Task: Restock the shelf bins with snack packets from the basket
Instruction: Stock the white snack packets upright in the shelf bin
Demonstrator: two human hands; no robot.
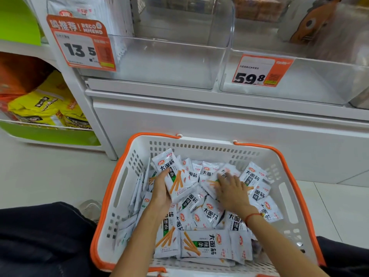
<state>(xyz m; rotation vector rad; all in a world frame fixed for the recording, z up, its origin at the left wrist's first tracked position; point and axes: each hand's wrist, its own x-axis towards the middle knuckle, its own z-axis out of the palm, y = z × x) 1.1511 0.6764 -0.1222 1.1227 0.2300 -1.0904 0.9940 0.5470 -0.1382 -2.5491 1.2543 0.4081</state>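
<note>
Snack packets (201, 214) lying heaped in white basket (123, 198) with orange rim, sitting on floor at near centre, dark trouser knees flanking either side. Left hand (160, 191) gripping a raised stack of packets (175, 174) at left of heap, fingers curled round the stack's edge. Right hand (231, 191) resting flat on packets at right, fingers straight and spread, red string at wrist. Beyond basket, white shelf base. Farther up, left clear bin (159, 62) carrying 13.5 tag (82, 44); right clear bin (311, 80) carrying 59.8 tag (259, 70). Yellow bags (46, 104) sitting far left.
</note>
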